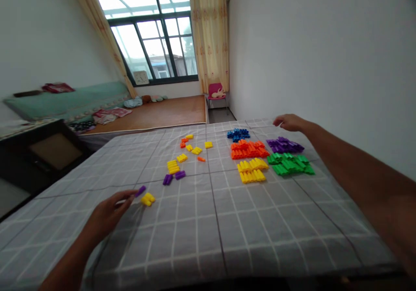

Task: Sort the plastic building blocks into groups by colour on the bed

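My left hand [112, 208] pinches a small purple piece [141, 190] by its end, just beside a few yellow pieces [148, 199]. My right hand [287, 122] is at the far right edge of the table, behind the purple pile [284, 145], its fingers bent together; whether it holds anything is too small to tell. Near that pile lie a green pile [290, 164], an orange pile [248, 149], a yellow pile [252, 170] and a blue pile [238, 134]. Loose yellow, orange and purple pieces [180, 175] are scattered left of centre.
A grey checked cloth [191, 221] covers the table. Beyond it stand a bed [169, 111] with clothes, a pink chair [216, 91] and a curtained window. A dark cabinet [42, 156] is at the left, and a white wall rises on the right.
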### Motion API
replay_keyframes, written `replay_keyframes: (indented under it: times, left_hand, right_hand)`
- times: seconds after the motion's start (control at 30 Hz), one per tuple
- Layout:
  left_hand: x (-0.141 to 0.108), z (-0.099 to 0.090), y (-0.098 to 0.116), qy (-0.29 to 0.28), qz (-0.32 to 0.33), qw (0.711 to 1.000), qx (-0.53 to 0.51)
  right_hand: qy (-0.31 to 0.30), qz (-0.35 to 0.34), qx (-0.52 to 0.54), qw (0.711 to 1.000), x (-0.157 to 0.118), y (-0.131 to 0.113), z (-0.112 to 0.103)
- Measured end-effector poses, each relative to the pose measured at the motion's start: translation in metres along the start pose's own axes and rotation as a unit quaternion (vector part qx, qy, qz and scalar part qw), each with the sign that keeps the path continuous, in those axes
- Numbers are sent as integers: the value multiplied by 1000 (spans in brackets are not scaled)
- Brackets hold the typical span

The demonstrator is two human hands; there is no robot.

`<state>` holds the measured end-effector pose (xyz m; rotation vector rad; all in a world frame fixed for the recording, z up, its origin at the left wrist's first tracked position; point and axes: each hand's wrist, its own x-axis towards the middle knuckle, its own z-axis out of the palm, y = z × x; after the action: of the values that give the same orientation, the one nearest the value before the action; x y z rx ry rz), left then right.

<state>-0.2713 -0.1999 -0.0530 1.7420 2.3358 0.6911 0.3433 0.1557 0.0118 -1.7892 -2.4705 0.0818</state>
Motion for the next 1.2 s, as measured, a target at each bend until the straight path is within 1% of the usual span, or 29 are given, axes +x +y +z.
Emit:
replay_keyframes:
  times: [0.03, 0.07, 0.1, 0.17, 0.27, 0.33, 0.4, 0.47, 0.5, 0.53, 0.57, 0.6, 0.67, 0.7, 0.77, 0.83, 0.87, 0.93, 1.0, 1.03, 1.07, 1.1, 1.17, 1.2]
  left_hand:
    - [1, 0, 1, -29, 10, 999, -27]
    - [1, 0, 1, -56, 12, 998, -28]
    - [2, 1, 0, -70, 13, 997, -21]
    - [4, 6, -3, -103, 28, 994, -2]
    - [11, 20, -2, -125, 63, 990, 11]
    - [21, 30, 5, -118, 96, 988, 15]
    - [32, 38, 16, -101, 124, 987, 27]
    - [43, 43, 29, -55, 151, 986, 40]
    - [48, 44, 36, -28, 163, 985, 48]
    - [53, 45, 43, -15, 176, 983, 53]
    - [57, 46, 49, -13, 191, 980, 59]
    - [60, 47, 54, -24, 206, 976, 63]
    - [65, 51, 61, -74, 233, 967, 75]
    - [67, 53, 63, -96, 242, 962, 80]
    - [68, 58, 65, -121, 248, 958, 78]
    - [67, 62, 68, -130, 248, 959, 52]
    - [66, 63, 71, -130, 248, 959, 37]
    - [63, 63, 77, -118, 245, 962, 20]
    - [62, 63, 84, -98, 242, 965, 34]
    - [62, 63, 86, -96, 251, 962, 49]
    - [62, 63, 87, -103, 270, 955, 66]
    - [63, 64, 88, -117, 295, 945, 80]
    - [66, 68, 87, -150, 345, 921, 97]
    - [68, 70, 87, -163, 358, 913, 102]
  right_hand:
    - [15, -30, -2, 999, 0, -21, 1]
    - [20, -63, 0, 998, -1, -46, 3]
    - [16, -100, 5, 995, -4, -73, 6]
    - [-7, -177, 18, 984, -15, -133, 16]
    - [-53, -284, 43, 956, -33, -222, 40]
    - [-77, -341, 54, 935, -39, -275, 60]
    - [-85, -355, 53, 929, -40, -320, 81]
    - [-80, -348, 60, 932, -38, -357, 99]
    - [-71, -350, 66, 932, -37, -373, 107]
    - [-59, -357, 73, 929, -36, -385, 112]
    - [-47, -371, 78, 924, -36, -394, 117]
    - [-36, -388, 81, 918, -36, -401, 120]
    - [-34, -413, 79, 907, -36, -403, 121]
    - [-44, -421, 75, 903, -36, -400, 120]
    - [-74, -437, 65, 894, -36, -388, 115]
    - [-93, -454, 62, 884, -36, -371, 106]
    - [-93, -455, 66, 883, -36, -362, 102]
    - [-77, -418, 77, 902, -39, -347, 96]
    - [-57, -352, 93, 930, -43, -338, 95]
    - [-53, -328, 102, 938, -46, -335, 97]
    - [-51, -323, 111, 939, -49, -335, 99]
    - [-49, -336, 119, 933, -52, -335, 103]
    - [-46, -399, 125, 907, -57, -338, 112]
    - [-46, -428, 122, 894, -59, -339, 115]
